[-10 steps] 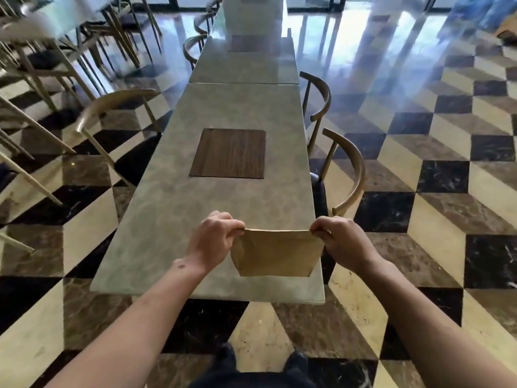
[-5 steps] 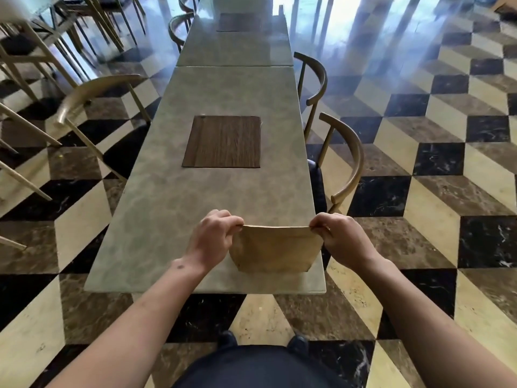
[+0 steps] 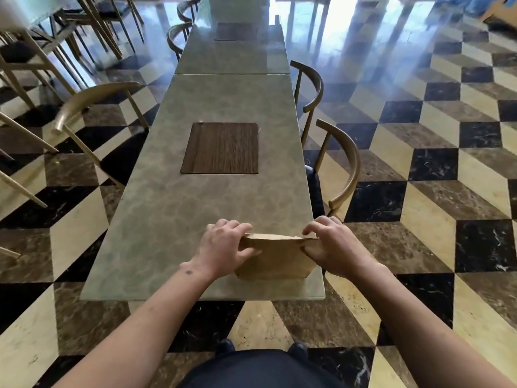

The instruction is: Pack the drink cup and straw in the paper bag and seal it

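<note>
The cup and straw cannot be seen; whatever the bag [image 3: 275, 260] holds is hidden by its paper. The bag stands near the counter [image 3: 167, 225] front edge, gripped at its top corners by the left hand [image 3: 223, 247] and right hand [image 3: 333, 247], fingers closed on it. Since earlier, the top has been folded down. No writing is legible.

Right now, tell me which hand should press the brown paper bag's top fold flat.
Probably the left hand: its fingers lie over the brown paper bag top and thumb on its front. The right hand only pinches the right corner, steadying it.
</note>
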